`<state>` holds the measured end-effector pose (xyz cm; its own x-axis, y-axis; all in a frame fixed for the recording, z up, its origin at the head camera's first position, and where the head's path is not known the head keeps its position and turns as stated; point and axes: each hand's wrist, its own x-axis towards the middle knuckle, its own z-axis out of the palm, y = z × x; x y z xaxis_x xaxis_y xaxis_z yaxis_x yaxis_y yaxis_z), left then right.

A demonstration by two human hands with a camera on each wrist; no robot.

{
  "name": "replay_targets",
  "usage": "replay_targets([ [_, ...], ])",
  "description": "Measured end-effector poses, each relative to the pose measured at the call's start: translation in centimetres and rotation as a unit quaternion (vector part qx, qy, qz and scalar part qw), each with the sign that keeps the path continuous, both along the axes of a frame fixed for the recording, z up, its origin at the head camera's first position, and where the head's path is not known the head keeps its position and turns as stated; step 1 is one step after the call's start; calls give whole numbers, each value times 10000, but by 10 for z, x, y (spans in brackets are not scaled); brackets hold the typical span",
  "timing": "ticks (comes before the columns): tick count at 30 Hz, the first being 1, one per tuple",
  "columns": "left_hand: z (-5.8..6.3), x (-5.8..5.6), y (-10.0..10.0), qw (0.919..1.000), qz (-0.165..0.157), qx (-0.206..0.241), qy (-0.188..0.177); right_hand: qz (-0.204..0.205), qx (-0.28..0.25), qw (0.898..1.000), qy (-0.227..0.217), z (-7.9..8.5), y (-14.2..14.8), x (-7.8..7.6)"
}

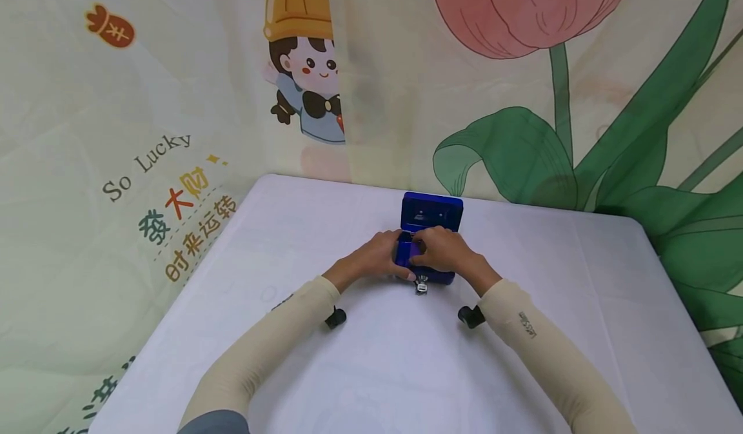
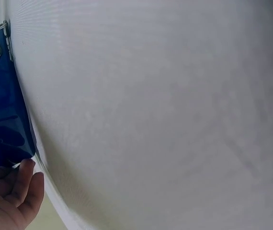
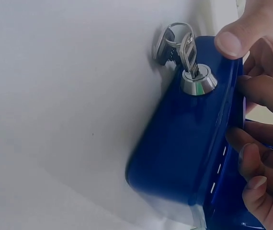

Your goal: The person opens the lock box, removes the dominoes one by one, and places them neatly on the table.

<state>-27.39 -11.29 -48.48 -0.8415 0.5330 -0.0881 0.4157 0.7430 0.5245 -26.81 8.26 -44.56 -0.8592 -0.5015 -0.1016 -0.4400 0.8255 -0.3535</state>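
A white cloth-covered desk (image 1: 371,363) carries a glossy blue box, probably painted metal (image 3: 170,143), at its far part, right of middle. Silver metal keys on a ring (image 3: 189,52) hang from the lock in its near wall. The left hand (image 1: 383,253) grips the left end, thumb on the near wall. The right hand (image 1: 444,248) reaches inside, fingers bent; whether they pinch the purple item (image 1: 415,251) there, I cannot tell. Beyond stands the raised blue lid (image 1: 432,211). The box looks stiff, fairly light and slippery; best held by its end walls.
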Motion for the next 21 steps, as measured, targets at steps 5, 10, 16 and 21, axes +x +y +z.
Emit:
replay_targets([
  [5, 0, 0, 0, 10000, 38, 34, -32, -34, -17, 10000, 6, 2, 4, 2],
  [10, 1, 0, 1, 10000, 31, 62, -21, -86, -80, 9999, 70, 4, 11, 5],
  [16, 3, 2, 1, 10000, 45, -1, 2, -129, -120, 9998, 85, 5, 19, 6],
  [21, 4, 3, 1, 10000, 36, 8, -4, -180, -137, 9997, 37, 6, 24, 8],
])
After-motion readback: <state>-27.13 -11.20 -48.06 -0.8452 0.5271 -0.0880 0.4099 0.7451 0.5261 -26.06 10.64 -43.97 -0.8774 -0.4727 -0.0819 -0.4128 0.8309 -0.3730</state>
